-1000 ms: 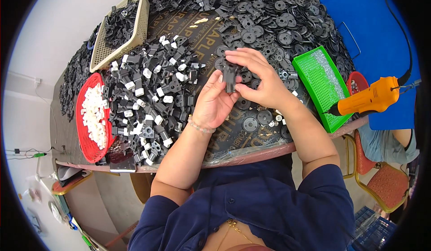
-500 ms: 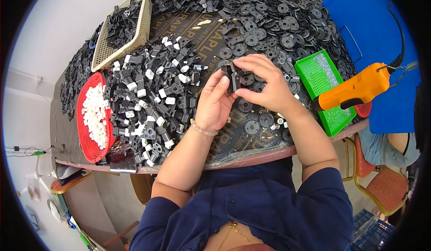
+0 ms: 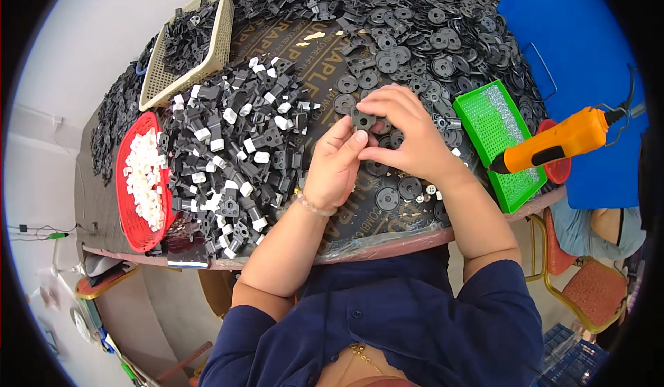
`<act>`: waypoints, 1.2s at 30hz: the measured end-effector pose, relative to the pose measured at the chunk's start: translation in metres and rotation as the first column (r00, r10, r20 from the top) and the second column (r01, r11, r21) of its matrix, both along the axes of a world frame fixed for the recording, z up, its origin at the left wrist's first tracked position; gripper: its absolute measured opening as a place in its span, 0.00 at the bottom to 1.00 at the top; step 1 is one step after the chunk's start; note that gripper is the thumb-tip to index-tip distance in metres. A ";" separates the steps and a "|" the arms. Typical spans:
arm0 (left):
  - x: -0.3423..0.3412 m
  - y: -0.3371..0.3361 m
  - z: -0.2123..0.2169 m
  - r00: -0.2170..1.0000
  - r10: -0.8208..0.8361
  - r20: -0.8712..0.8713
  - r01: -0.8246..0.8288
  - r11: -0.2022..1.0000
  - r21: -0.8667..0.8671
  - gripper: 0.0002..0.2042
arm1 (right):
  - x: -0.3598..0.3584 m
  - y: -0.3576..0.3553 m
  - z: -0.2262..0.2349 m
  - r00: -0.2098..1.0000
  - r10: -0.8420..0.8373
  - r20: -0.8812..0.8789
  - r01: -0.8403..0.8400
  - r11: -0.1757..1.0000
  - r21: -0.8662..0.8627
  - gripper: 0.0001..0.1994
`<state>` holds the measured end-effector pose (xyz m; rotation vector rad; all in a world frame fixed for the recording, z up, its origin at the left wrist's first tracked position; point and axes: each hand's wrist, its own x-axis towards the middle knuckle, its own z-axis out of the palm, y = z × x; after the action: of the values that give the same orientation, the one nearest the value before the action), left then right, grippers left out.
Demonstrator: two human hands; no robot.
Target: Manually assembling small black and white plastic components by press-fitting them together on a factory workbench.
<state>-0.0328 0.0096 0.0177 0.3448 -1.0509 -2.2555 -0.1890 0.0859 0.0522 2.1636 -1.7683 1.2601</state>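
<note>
A small black plastic part (image 3: 362,119) with a round hole in its face is held up over the middle of the table. My left hand (image 3: 335,164) pinches it from below, thumb on the near side. My right hand (image 3: 409,135) curves round the same part from the right, its fingertips at the part's upper edge and its thumb lower down, near my left fingertips. Whether the right thumb touches the part I cannot tell. Below and behind my hands lie loose black discs (image 3: 388,198) with centre holes.
Left: a heap of black parts with white ends (image 3: 235,150), a red basket of white pieces (image 3: 169,207) and a beige basket of black parts (image 3: 225,41). Right: an orange electric screwdriver (image 3: 559,140) hangs over a green tray of screws (image 3: 477,121). Black discs pile up at the back.
The black part has been turned in my fingers, so its holed face now shows. My right fingers have shifted slightly around it. The hanging screwdriver has swung a little to the right.
</note>
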 end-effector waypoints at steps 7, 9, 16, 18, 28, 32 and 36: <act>0.002 0.006 -0.009 0.954 0.171 0.246 -0.078 0.935 -0.346 0.12 | -0.016 0.003 -0.002 0.790 0.008 0.613 -0.192 0.953 0.235 0.09; 0.002 0.001 -0.014 0.930 0.227 0.288 -0.080 0.892 -0.445 0.12 | -0.018 0.002 -0.001 0.781 -0.005 0.624 -0.199 0.946 0.257 0.10; 0.003 0.002 -0.008 0.904 0.309 0.295 -0.073 0.791 -0.607 0.11 | -0.014 0.006 0.007 0.763 -0.008 0.646 -0.189 0.953 0.235 0.10; 0.004 0.003 -0.005 0.947 0.175 0.271 -0.090 0.950 -0.300 0.11 | -0.015 0.010 0.020 0.726 -0.155 0.670 -0.146 0.918 0.370 0.10; 0.005 -0.007 -0.005 0.993 0.115 -0.012 -0.112 0.980 0.163 0.07 | -0.036 0.087 -0.013 0.976 -0.126 -0.178 0.204 0.817 0.539 0.06; 0.004 -0.009 0.000 0.997 0.040 -0.060 -0.024 0.969 0.246 0.11 | -0.025 0.073 -0.001 0.962 -0.240 0.131 0.177 0.912 0.370 0.08; 0.006 -0.009 0.007 0.994 0.081 -0.068 -0.065 0.977 0.203 0.21 | -0.012 0.042 0.016 0.786 -0.137 0.602 -0.076 0.946 0.315 0.07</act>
<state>-0.0272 0.0010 0.0249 0.3720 -0.7609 -2.2946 -0.2014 0.1281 0.0683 1.9743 -2.3875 1.9687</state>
